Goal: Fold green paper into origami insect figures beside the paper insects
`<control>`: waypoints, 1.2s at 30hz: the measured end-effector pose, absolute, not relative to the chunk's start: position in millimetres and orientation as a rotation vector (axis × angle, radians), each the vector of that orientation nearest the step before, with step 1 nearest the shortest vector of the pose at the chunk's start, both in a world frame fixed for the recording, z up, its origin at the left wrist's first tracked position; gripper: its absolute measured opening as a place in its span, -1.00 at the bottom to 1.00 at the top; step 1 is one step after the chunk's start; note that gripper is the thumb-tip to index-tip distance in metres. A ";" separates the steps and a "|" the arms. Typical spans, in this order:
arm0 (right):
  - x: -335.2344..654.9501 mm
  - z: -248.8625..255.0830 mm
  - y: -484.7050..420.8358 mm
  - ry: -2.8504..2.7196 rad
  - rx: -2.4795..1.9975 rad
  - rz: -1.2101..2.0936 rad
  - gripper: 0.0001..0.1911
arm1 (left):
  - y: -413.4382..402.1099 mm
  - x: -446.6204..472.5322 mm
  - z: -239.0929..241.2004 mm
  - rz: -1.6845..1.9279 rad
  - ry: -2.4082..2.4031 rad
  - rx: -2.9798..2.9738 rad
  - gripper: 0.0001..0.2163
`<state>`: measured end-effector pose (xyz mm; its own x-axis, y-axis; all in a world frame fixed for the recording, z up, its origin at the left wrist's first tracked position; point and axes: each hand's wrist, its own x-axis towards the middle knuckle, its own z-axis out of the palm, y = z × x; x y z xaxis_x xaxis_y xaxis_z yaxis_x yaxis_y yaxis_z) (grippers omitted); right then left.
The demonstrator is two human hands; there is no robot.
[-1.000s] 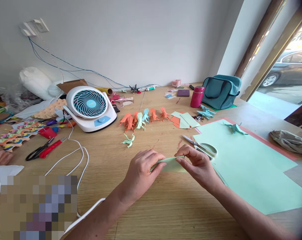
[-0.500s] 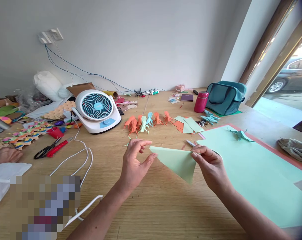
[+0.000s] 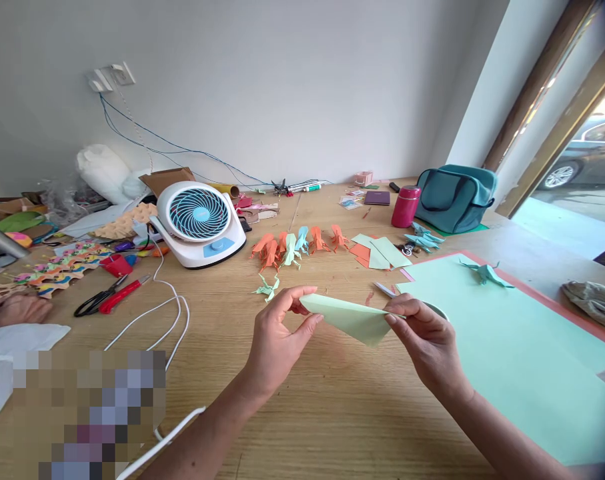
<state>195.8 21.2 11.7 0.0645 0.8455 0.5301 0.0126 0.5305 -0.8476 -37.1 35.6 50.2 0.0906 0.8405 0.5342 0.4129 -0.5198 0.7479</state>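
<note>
- Head view, paper [image 3: 349,319]: pale green, folded to a rough triangle, held up over the table [image 3: 292,413], to the right of the fan [image 3: 199,213] and nearer the camera.
- Head view, right hand [image 3: 427,333]: pinching the paper's right corner between thumb and fingers; positioned right of the fan, near side.
- Head view, left hand [image 3: 277,340]: thumb and forefinger at the paper's left end, spread in a curve; whether they grip it firmly cannot be told.
- Head view, scissors [image 3: 385,290]: right of the fan, beyond the right hand and partly hidden by it.
- Head view, green sheet [image 3: 512,360]: flat, well to the right of the fan, with a blue-green figure [image 3: 487,273] on it.
- Head view, row of figures [image 3: 289,249]: orange, pale green and blue, just right of the fan; one small green figure [image 3: 267,288] lies nearer the camera.
- Head view, paper pieces [image 3: 389,252]: orange and pale green, overlapping, right of the fan beyond the row.
- Head view, flask [image 3: 405,207] and bag [image 3: 452,200]: side by side, well right of the fan.
</note>
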 end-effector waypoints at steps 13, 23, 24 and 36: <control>180.4 10.9 11.9 -1.310 -0.883 0.903 -0.83 | 44.5 -59.5 70.6 1.368 1.129 2.037 -0.88; 166.2 -4.4 0.5 -0.940 -0.981 1.336 -0.68 | 47.4 -57.7 62.6 1.014 1.026 1.656 -0.36; 165.6 -5.9 -1.6 -0.953 -0.990 1.348 -0.68 | 47.0 -56.8 62.7 1.007 1.052 1.665 -0.40; 183.2 -23.7 -29.7 -2.000 -1.500 0.667 -0.87 | 69.4 -41.4 7.4 0.698 1.194 1.937 -0.58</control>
